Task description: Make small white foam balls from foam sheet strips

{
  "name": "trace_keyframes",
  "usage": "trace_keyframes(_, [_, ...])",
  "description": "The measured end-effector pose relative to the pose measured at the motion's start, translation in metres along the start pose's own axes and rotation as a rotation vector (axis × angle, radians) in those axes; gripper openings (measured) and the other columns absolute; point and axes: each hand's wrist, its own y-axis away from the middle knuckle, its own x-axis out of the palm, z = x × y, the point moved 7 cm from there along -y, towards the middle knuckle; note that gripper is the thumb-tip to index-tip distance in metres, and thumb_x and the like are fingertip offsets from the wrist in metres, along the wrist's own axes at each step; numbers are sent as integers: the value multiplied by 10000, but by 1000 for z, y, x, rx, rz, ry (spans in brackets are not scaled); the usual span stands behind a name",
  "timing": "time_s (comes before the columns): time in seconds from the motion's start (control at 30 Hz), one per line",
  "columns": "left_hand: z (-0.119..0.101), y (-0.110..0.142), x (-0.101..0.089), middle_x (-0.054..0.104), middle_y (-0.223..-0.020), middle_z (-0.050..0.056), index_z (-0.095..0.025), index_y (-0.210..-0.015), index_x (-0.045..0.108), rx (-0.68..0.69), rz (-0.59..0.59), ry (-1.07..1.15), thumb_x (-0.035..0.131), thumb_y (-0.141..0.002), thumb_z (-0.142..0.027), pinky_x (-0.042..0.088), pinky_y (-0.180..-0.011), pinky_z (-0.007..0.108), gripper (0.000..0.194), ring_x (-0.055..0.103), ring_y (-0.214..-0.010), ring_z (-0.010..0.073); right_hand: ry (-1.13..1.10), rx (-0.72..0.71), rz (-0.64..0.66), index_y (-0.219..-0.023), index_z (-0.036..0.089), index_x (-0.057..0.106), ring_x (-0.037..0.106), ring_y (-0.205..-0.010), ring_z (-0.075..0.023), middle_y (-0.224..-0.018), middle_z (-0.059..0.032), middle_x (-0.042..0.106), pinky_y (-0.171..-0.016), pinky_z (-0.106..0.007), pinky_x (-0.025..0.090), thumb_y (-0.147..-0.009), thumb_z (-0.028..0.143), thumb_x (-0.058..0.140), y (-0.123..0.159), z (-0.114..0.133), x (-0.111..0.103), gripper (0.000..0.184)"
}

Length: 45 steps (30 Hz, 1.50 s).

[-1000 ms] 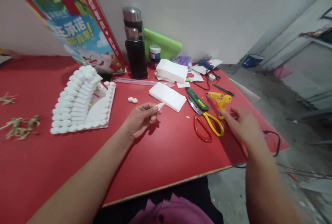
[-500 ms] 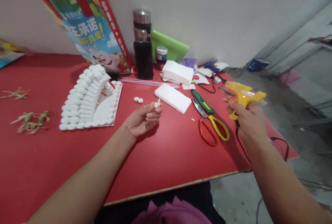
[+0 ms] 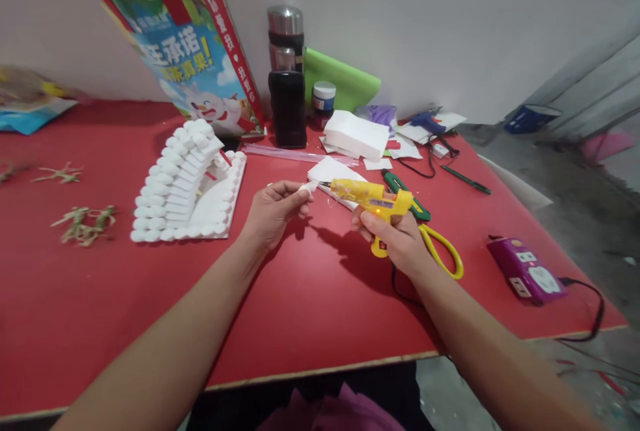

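Observation:
Between thumb and fingers, my left hand (image 3: 277, 211) pinches a small white piece (image 3: 311, 187). My right hand (image 3: 395, 238) is wrapped round the grip of a yellow hot glue gun (image 3: 367, 194). The gun's metal nozzle points left and is at the white piece; whether they touch I cannot tell. To the left of my left hand stands a white model (image 3: 183, 191) with a curved row of steps and edges of rounded white discs. Under the gun lie folded white sheets (image 3: 327, 168), partly hidden, and scissors (image 3: 445, 251) with a yellow handle showing.
A green utility knife (image 3: 406, 194) lies behind the gun. A purple power box (image 3: 527, 271) with a cord sits at the right. Along the wall stand a printed bag (image 3: 200, 58), a black phone (image 3: 287, 111) and a thermos (image 3: 285, 24). Straw figures (image 3: 85, 224) lie at left.
My right hand has brought the glue gun leftward from the table's right side to the white piece in my left hand. The view has shifted, and the purple box now shows.

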Motion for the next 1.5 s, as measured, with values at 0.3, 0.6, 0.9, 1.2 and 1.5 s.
trace_keyframes(0.3, [1, 6, 1, 725, -648, 36, -129, -836, 748, -17, 5, -81, 933, -690, -275, 529, -481, 212, 277, 629, -512, 114, 246, 33, 39, -793, 196, 677, 489, -607, -131, -684, 1, 576, -560, -271, 394, -942, 565, 691, 5, -6, 2, 398])
trace_keyframes(0.6, [0, 9, 5, 727, -654, 41, -133, -844, 752, -8, 23, -103, 913, -711, -276, 540, -470, 228, 253, 647, -518, 135, 301, 37, 44, -771, 193, 625, 426, -573, -114, -635, 30, 483, -535, -264, 331, -968, 498, 668, 4, -4, 3, 365])
trace_keyframes(0.9, [3, 5, 1, 732, -663, 39, -142, -861, 760, 16, 36, -113, 915, -720, -285, 546, -488, 226, 254, 655, -542, 135, 271, -14, 13, -747, 194, 625, 461, -599, -119, -675, 12, 535, -555, -271, 351, -976, 474, 663, 3, -2, -1, 364])
trace_keyframes(1.2, [-3, 9, 3, 724, -652, 30, -146, -872, 754, 35, -7, -241, 910, -707, -284, 563, -495, 250, 265, 678, -548, 159, 309, 29, 42, -774, 198, 623, 442, -572, -118, -645, 26, 508, -535, -272, 343, -973, 505, 658, 4, -5, 1, 367])
trace_keyframes(1.5, [-10, 11, 7, 739, -704, 27, -161, -876, 764, 110, -11, -312, 937, -679, -353, 593, -592, 274, 325, 683, -605, 154, 316, 50, 56, -750, 203, 581, 436, -590, -124, -655, 22, 496, -552, -284, 337, -975, 514, 656, 5, -5, 2, 391])
